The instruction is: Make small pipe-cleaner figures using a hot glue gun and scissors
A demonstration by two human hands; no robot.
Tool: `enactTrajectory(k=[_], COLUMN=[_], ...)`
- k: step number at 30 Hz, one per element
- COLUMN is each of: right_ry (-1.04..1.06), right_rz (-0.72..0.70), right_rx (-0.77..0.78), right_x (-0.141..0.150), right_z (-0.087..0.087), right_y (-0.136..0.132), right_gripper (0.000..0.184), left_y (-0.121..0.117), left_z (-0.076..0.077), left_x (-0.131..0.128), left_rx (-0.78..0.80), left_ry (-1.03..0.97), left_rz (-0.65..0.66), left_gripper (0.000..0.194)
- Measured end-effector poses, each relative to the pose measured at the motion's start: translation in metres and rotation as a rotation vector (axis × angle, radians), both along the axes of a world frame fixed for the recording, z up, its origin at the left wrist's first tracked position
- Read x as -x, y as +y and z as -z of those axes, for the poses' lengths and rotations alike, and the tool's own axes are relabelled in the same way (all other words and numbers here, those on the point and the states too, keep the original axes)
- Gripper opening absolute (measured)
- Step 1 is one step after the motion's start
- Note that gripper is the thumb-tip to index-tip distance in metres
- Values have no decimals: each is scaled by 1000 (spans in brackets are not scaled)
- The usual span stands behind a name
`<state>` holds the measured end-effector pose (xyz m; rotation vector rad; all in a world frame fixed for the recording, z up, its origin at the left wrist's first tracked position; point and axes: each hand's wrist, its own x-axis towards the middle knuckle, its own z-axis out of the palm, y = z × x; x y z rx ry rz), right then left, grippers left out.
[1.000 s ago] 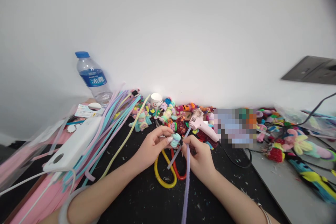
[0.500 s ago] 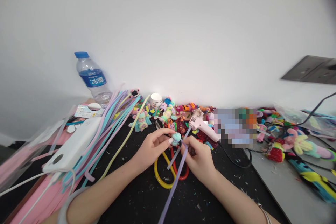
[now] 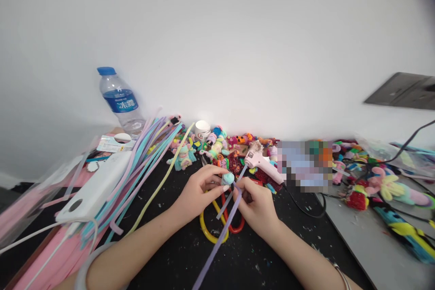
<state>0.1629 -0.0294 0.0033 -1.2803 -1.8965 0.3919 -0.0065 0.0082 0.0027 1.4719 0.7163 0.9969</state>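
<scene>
Between the thumb and fingers of my left hand (image 3: 204, 188) is a small light-blue coiled pipe cleaner piece (image 3: 228, 178), with a dark bit at its lower right. My right hand (image 3: 256, 199) pinches a purple pipe cleaner (image 3: 219, 244) close beside that piece; its long end hangs down toward me. Under both hands lie scissors (image 3: 205, 229) with one yellow and one red handle loop, their blades partly hidden. A pink glue gun (image 3: 265, 168) rests just beyond my right hand, a glue stick (image 3: 224, 208) poking from its back end.
Loose pipe cleaners (image 3: 149, 163) and a white power strip-like block (image 3: 95, 186) lie at left, with a water bottle (image 3: 120, 102) behind. Along the wall stand several fuzzy figures (image 3: 183, 156) and a white paper cup (image 3: 203, 130). A black cable (image 3: 306, 210) curves at right.
The purple pipe cleaner's hanging end has swung slightly to the left. My right hand has turned a little, its fingers more closed beside the blue piece. My left hand has barely shifted.
</scene>
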Motion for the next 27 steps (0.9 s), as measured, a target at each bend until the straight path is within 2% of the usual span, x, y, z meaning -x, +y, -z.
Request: enactTrajectory(k=[9,17,27], right_ry=[12,-7,-124], right_rz=[-48,-131,8], right_rx=[23,62,-92], right_x=[1,-1,-7], right_z=[-2,-5,-7], right_y=[0,-3,1], right_gripper=[9,11,20], left_y=[-1,2,8], left_z=[0,0,-1], left_x=[0,1,2], left_rx=[-21,109,139], left_ry=[48,-48,-157], left_rz=[-52,-131,-204], left_gripper=[25,24,24])
